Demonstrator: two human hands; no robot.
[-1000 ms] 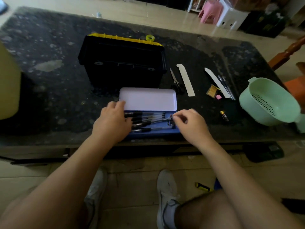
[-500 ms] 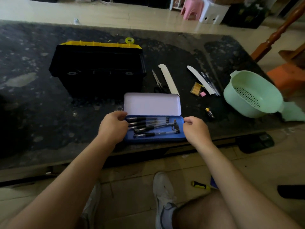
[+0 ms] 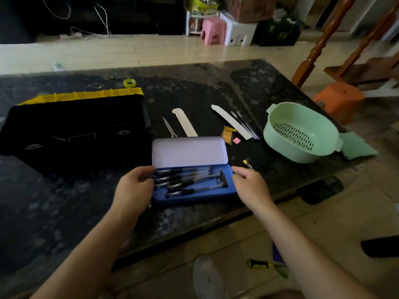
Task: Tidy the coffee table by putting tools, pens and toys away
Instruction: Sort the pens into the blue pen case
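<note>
A blue pencil case (image 3: 195,197) is lying near the front edge of the dark stone surface (image 3: 64,201), its long axis running side to side along that edge. Its pale lid (image 3: 190,152) is hinged open on the far side. Several pens (image 3: 185,182) are lying lengthwise inside the pencil case, parallel to its long sides, their dark grip ends pointing toward its left end. The person's left hand (image 3: 133,188) is curling its fingers round the case's left end, and the right hand (image 3: 250,186) is gripping the right end with its thumb at the far corner. A small battery (image 3: 248,164) is lying just right of the case. Beyond the case, a pair of scissors (image 3: 170,128) and a white strip (image 3: 186,126) are pointing away from it. Farther right of those are a second white strip (image 3: 232,123) and two loose pens (image 3: 246,126), all slanting the same way. A pink eraser (image 3: 236,140) is sitting near the case's far right corner. A black toolbox (image 3: 75,126) is standing beyond and left of the case, and a green colander (image 3: 302,132) well to its right.
</note>
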